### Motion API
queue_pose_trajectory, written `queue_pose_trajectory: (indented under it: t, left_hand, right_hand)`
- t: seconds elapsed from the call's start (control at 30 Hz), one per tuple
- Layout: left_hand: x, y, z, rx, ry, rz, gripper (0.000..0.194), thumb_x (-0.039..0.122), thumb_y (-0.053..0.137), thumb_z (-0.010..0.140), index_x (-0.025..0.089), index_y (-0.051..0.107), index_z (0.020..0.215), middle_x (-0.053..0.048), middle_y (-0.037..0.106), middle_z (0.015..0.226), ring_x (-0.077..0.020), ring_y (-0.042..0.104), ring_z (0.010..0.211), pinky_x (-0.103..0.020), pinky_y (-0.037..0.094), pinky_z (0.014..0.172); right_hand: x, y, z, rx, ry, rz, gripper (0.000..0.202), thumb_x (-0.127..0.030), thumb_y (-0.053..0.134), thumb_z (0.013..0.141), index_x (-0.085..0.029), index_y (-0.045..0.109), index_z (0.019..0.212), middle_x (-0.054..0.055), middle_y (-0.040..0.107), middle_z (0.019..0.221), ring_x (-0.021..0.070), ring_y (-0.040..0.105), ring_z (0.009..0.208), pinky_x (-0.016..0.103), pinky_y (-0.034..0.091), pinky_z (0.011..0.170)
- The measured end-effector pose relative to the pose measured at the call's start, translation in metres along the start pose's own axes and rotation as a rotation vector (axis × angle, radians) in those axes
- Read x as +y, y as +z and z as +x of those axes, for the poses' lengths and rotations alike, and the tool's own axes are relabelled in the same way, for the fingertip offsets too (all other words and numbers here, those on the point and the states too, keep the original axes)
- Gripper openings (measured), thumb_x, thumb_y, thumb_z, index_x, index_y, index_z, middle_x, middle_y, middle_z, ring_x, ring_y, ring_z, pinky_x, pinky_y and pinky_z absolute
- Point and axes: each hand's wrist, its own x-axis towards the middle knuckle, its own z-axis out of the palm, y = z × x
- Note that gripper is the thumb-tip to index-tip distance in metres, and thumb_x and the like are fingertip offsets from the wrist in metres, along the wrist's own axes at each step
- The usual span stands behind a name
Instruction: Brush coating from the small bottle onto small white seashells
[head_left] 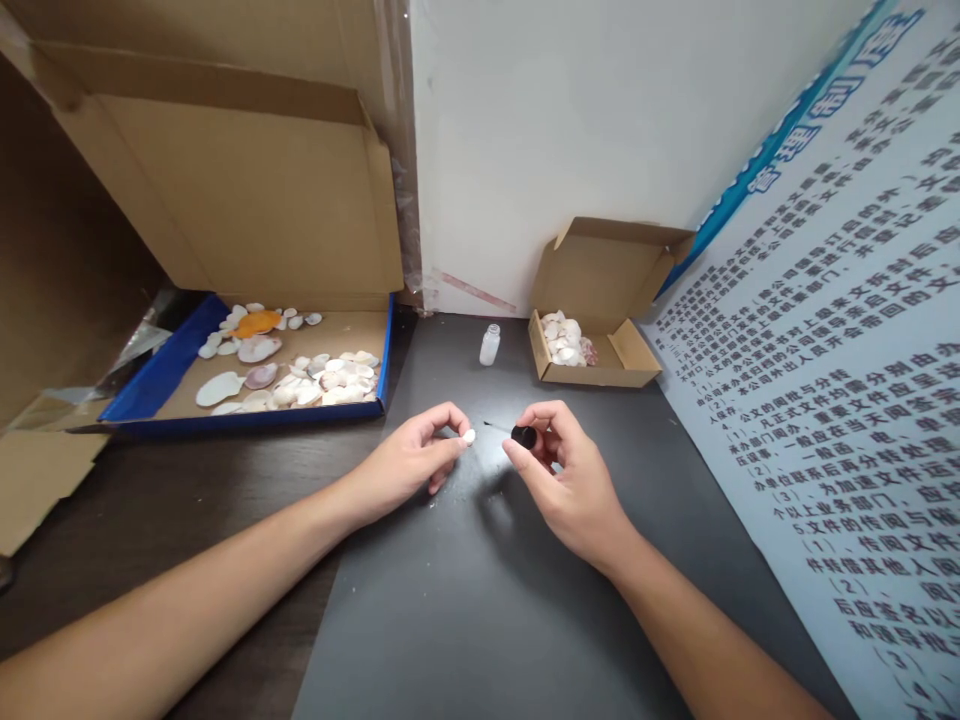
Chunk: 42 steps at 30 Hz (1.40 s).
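Between the thumb and fingers of my left hand (416, 450) is a small white seashell (469, 437). My right hand (562, 470) grips a black bottle cap with a brush (523, 437); its thin stem points left toward the shell, with a gap between them. Beyond both hands, an uncapped small bottle (490, 346) of whitish contents stands upright on the dark grey mat (420, 620).
At the left, an open cardboard box with a blue rim (247, 425) holds many shells, one of them orange. A smaller open carton (600, 375) with shells stands at the back right. A printed notice (825, 330) lines the right side, and a white panel (555, 120) rises behind.
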Motion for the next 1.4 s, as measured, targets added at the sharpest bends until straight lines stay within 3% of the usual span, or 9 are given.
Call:
queue_pose_trajectory:
  t: [0.1,0.23,0.33,0.5,0.77,1.4]
  left_hand:
    - [-0.0008,0.0000,0.0003,-0.002,0.005,-0.012,0.022,0.039,0.059,0.086,0.021,0.048,0.089,0.010,0.042,0.050,-0.0074,0.038,0.046,-0.019,0.033,0.047]
    - [-0.0013,0.0003,0.0003,-0.005,-0.002,-0.017,0.022,0.040,0.059,0.086,0.021,0.047,0.089,0.010,0.041,0.050,-0.0077,0.038,0.045,-0.019,0.033,0.046]
    - [-0.0001,0.0007,0.0001,-0.004,0.005,-0.017,0.022,0.039,0.059,0.086,0.021,0.047,0.089,0.010,0.041,0.049,-0.0075,0.038,0.044,-0.019,0.033,0.046]
    - [0.0022,0.0015,-0.0005,0.004,0.001,-0.006,0.023,0.041,0.059,0.087,0.021,0.047,0.088,0.010,0.043,0.049,-0.0073,0.039,0.044,-0.019,0.033,0.046]
    - [0.0025,0.0025,-0.0012,0.011,-0.001,-0.026,0.029,0.044,0.062,0.085,0.021,0.046,0.090,0.010,0.045,0.046,-0.0079,0.040,0.040,-0.018,0.036,0.041]
    - [0.0056,0.0020,-0.0010,0.036,-0.028,-0.259,0.026,0.036,0.072,0.078,0.017,0.056,0.085,0.007,0.046,0.055,-0.0061,0.040,0.047,-0.018,0.038,0.045]
  right_hand:
    - [0.0005,0.0003,-0.0003,-0.041,0.023,0.073,0.013,-0.030,0.058,0.090,-0.025,0.048,0.095,-0.006,0.043,0.072,0.0112,0.040,0.059,0.025,0.036,0.055]
    - [-0.0001,0.0008,-0.0004,0.020,-0.012,-0.022,0.014,-0.028,0.060,0.089,-0.024,0.048,0.095,-0.006,0.042,0.070,0.0109,0.039,0.058,0.024,0.035,0.054]
    - [-0.0014,0.0002,-0.0006,-0.005,0.002,0.019,0.011,-0.030,0.057,0.091,-0.024,0.048,0.094,-0.006,0.042,0.069,0.0108,0.040,0.056,0.024,0.035,0.052]
    - [-0.0032,-0.0027,-0.0007,0.071,-0.053,-0.122,0.013,-0.027,0.061,0.088,-0.025,0.050,0.094,-0.006,0.043,0.067,0.0115,0.041,0.056,0.025,0.035,0.053]
    - [-0.0026,-0.0012,0.0000,0.043,-0.030,-0.042,0.014,-0.027,0.061,0.087,-0.024,0.049,0.092,-0.006,0.044,0.068,0.0109,0.041,0.055,0.024,0.036,0.052]
    - [-0.0019,-0.0031,0.0017,0.045,-0.037,-0.009,0.013,-0.030,0.059,0.089,-0.025,0.048,0.092,-0.007,0.042,0.068,0.0108,0.041,0.055,0.024,0.036,0.051]
